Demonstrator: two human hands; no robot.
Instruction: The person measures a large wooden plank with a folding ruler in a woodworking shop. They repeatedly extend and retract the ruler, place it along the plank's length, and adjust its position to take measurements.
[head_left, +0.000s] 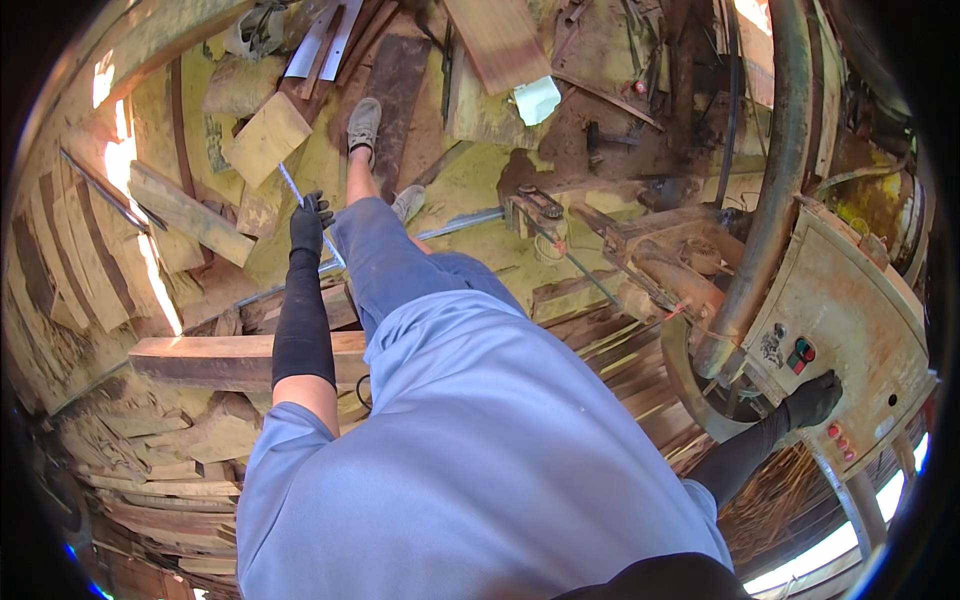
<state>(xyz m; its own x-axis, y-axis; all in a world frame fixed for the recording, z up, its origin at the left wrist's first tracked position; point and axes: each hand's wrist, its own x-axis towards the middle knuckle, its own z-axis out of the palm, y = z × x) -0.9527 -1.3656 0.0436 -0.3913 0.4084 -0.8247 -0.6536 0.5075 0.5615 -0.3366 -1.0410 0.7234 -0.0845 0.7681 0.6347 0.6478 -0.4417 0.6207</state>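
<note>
My left hand (309, 222), in a black glove and black arm sleeve, is closed around a thin blue-and-white stick (291, 187). The stick slants past my legs, its upper end near a square-ended light board (268, 140). Out to the right, my right hand (814, 401), also black-gloved, rests against a worn beige control panel (850, 320). It lies just below a red-and-green switch (801, 355) and above several red buttons (840, 442). The dark glove blurs its fingers, so I cannot tell how far they are bent.
A thick metal pipe (770, 200) rises beside the panel. Rusty machinery (680, 270) stands right of my legs. A heavy wooden beam (210, 362) lies at left, with stacked planks (165, 490) below it. Loose boards (400, 100) and scraps cover the floor ahead, around my shoes.
</note>
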